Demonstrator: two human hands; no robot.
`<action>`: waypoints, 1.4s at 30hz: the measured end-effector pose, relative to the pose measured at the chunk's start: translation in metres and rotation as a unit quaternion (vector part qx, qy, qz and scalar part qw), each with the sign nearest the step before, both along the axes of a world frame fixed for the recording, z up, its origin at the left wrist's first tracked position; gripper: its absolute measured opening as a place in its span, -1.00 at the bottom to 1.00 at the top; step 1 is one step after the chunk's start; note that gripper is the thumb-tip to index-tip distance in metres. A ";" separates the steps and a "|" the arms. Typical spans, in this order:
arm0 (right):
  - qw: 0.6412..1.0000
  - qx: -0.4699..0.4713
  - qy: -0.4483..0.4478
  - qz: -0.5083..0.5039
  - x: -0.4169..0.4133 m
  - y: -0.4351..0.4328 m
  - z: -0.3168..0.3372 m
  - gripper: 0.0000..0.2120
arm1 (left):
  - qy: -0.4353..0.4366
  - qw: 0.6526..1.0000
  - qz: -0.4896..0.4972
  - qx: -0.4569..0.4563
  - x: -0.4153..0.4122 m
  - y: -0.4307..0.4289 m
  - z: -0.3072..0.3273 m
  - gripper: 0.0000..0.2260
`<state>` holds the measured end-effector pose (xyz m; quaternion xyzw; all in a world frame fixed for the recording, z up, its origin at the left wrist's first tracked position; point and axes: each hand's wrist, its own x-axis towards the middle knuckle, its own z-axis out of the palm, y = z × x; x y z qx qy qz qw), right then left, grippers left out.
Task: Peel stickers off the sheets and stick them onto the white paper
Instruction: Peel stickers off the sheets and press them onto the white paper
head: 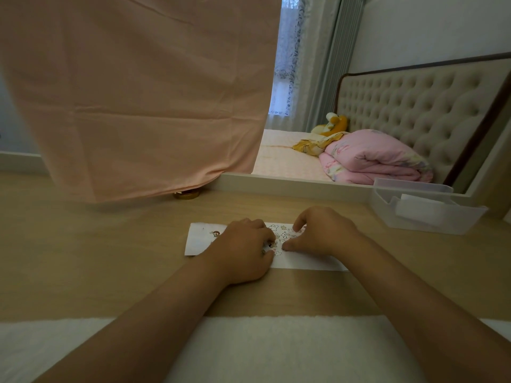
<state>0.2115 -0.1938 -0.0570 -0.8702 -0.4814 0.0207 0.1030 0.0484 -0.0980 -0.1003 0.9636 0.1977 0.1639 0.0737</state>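
L hand curled, fingertips pinching at left edge of sticker sheet – sheet lies on white paper on desk. R hand bent-fingered, thumb pressing sheet down; grip or just press, can't tell. Stickers prob thin, floppy, tacky – lift a corner w/ nail, keep sheet pinned flat.

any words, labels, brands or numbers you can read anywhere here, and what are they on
No text can be read in this view.
Small sticker sheet with cartoon prints: the prints are too small and blurred to tell whether any carry lettering.
White paper: one small round sticker on it, too small to read.
Clear plastic box: no label shows.
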 end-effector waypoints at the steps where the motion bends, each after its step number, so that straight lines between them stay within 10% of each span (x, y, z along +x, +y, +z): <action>1: 1.000 0.015 0.005 -0.005 -0.001 -0.002 -0.001 -0.54 | 0.002 1.000 0.000 0.017 0.000 -0.002 0.000 -0.65; 8: 0.994 0.093 0.022 0.055 0.000 -0.026 -0.010 -0.95 | -0.005 0.999 -0.010 0.044 -0.004 -0.006 0.000 -0.66; 16: 0.977 0.030 -0.087 0.192 -0.016 -0.046 -0.030 -0.58 | -0.008 0.998 -0.002 0.060 -0.006 -0.014 0.000 -0.61; 42: 0.978 0.029 -0.084 0.190 -0.007 -0.051 -0.033 -0.57 | -0.020 0.999 -0.034 0.009 0.000 -0.018 0.001 -0.71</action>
